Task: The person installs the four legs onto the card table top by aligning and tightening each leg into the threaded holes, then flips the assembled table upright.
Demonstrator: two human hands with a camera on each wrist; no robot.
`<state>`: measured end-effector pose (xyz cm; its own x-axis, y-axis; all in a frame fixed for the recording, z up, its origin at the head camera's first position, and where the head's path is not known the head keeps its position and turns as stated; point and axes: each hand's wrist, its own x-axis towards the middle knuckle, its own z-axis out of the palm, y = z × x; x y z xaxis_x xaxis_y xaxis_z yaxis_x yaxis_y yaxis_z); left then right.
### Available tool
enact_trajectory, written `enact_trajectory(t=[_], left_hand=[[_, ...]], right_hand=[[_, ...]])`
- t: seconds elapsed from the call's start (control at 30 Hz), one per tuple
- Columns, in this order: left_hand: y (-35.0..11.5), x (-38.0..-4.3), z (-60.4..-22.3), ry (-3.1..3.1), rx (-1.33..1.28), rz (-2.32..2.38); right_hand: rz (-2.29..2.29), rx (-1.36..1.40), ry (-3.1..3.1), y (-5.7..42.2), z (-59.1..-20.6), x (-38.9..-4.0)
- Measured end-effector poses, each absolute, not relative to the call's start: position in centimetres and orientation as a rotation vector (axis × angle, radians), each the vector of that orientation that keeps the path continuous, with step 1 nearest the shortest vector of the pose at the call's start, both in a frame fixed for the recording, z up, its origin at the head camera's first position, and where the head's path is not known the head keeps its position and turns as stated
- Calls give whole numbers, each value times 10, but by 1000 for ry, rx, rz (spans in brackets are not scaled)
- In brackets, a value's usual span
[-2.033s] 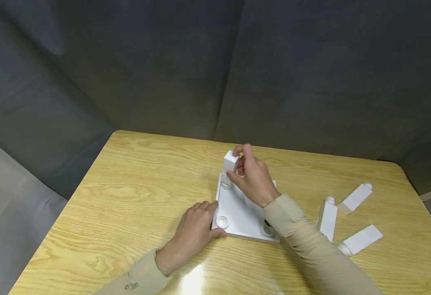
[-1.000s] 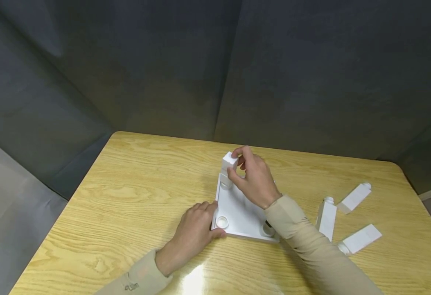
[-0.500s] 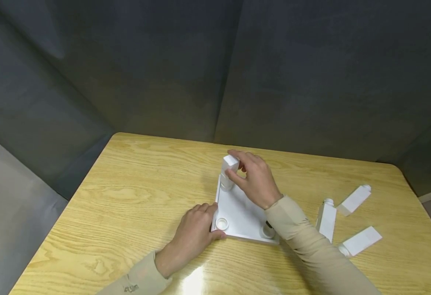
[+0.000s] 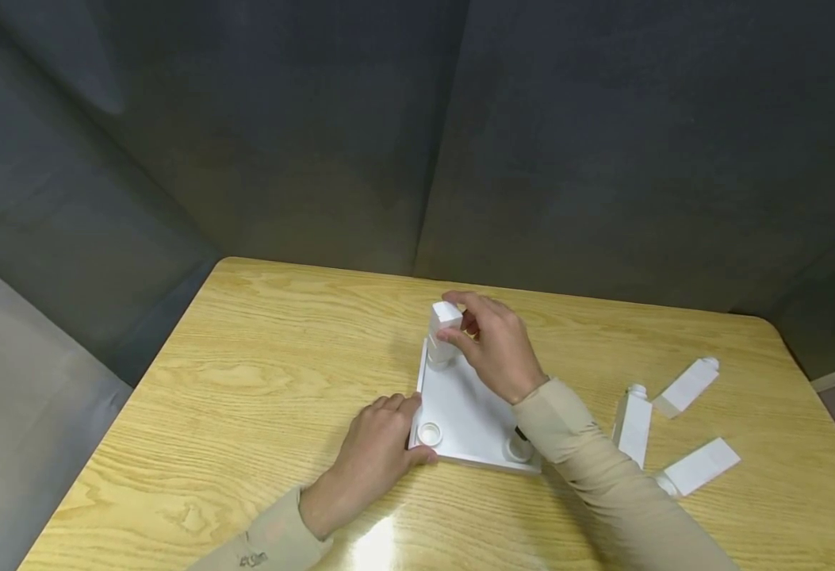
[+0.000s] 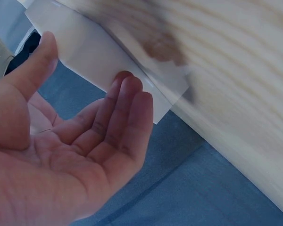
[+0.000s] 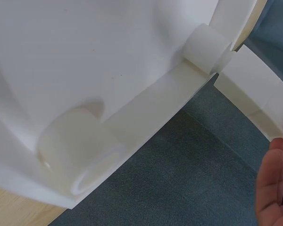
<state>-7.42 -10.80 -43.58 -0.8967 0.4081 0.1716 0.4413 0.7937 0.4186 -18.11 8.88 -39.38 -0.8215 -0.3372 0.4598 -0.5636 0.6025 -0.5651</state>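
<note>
White post (image 4: 439,321), center of frame, stands upright at upper-left corner of white tray (image 4: 469,416), pinched in grip of right hand (image 4: 497,347); left hand (image 4: 377,436) clasps tray's lower-left corner; three similar posts (image 4: 699,466) lie on bench (image 4: 274,349), lower right.

White tray (image 4: 465,404), white square legs (image 4: 687,387), yellow wood-grained table (image 4: 296,341), beige sleeves (image 4: 624,484), dark grey curtain (image 4: 317,143)
</note>
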Motion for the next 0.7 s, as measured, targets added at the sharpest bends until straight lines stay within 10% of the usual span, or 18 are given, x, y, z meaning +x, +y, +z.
enact_trajectory(t=[0.7], left_hand=[[-106,-74,-434,-2913,-673,-704]], right_hand=[[1019,695,-2471,89,-393,-181]])
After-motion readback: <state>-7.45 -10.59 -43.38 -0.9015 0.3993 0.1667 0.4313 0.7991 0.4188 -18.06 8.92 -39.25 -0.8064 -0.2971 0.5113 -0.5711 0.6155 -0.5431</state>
